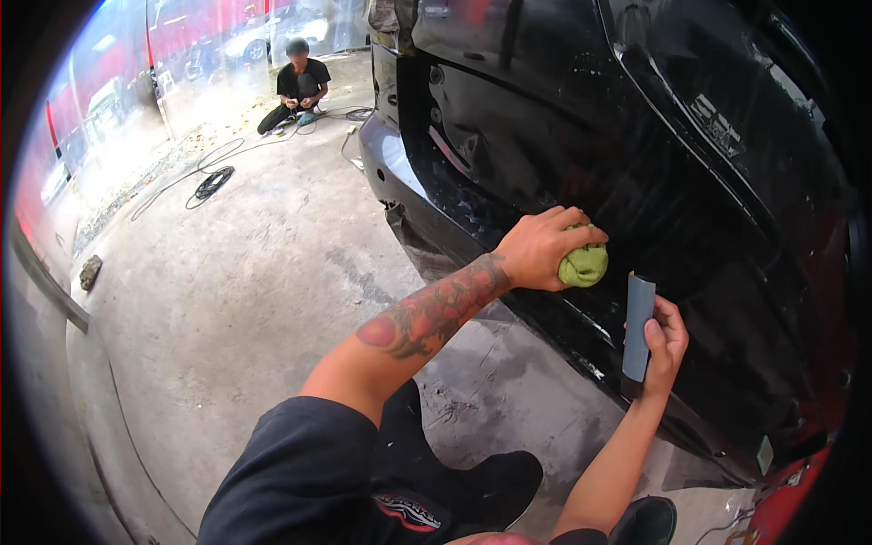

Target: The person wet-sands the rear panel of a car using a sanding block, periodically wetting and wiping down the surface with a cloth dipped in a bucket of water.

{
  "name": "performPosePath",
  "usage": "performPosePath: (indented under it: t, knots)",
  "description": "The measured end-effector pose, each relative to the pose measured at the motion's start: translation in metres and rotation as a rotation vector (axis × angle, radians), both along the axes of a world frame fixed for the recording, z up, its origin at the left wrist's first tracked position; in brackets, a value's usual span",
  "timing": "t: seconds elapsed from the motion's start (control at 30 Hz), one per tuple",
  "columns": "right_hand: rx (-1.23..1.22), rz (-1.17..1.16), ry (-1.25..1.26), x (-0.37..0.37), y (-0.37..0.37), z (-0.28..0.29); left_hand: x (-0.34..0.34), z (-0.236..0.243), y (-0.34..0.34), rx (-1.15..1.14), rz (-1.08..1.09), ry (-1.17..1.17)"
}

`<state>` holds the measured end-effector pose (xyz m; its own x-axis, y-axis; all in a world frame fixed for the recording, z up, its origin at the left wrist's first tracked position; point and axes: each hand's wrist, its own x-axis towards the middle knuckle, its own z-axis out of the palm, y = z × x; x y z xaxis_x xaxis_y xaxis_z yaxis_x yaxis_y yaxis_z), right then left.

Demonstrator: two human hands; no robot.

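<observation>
A black car body panel (536, 136), with dents, scuffs and a wet-looking sheen, fills the right side of the head view. My left hand (538, 252) is closed round a bunched green cloth (583, 267), which is against the lower part of the panel. To the right of it, my right hand (667, 347) grips a long, narrow sanding block (639, 322) faced with blue-grey abrasive paper. The block stands nearly upright in front of the panel; whether it touches the surface I cannot tell. Pale scratches run along the panel's lower edge below both hands.
Another person (302, 86) sits on the concrete floor (245, 300) at the far left. A coil of black cable (211, 185) lies nearer, its line trailing back. A stone (91, 272) rests at the left. Red bodywork (783, 513) shows at the lower right.
</observation>
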<state>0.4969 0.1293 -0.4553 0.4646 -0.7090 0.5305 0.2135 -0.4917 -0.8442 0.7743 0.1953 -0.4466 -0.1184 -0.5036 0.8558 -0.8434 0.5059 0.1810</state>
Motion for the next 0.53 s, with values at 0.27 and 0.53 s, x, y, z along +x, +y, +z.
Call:
performPosePath:
  t: [0.27, 0.53]
  knots:
    - [0.022, -0.003, -0.010, 0.0027, 0.0006, 0.0027, 0.0009, -0.0013, -0.0014, -0.007, 0.008, 0.001]
    - [0.007, -0.032, 0.005, 0.0022, 0.0008, 0.0015, 0.0009, -0.0017, -0.0004, 0.011, -0.003, 0.018]
